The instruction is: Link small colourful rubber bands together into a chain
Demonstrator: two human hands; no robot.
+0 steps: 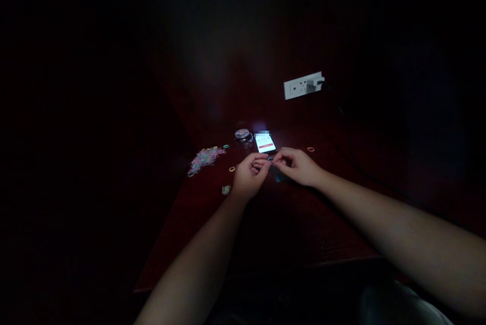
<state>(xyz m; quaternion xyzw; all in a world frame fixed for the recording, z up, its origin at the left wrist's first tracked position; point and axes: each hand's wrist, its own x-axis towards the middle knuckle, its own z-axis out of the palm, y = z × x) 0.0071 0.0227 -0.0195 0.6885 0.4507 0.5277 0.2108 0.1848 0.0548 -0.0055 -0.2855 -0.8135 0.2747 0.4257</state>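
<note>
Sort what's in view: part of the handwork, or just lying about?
Likely in the job:
left hand, right hand, tiny pinkish item between them
mixed band pile
pale cluster
blue cluster
yellow band
reddish band

Probably just about:
lit phone
lidded jar (unsure)
wall socket, plug

Phone partly pixelated, pinched item indistinct, forearms cut off
</note>
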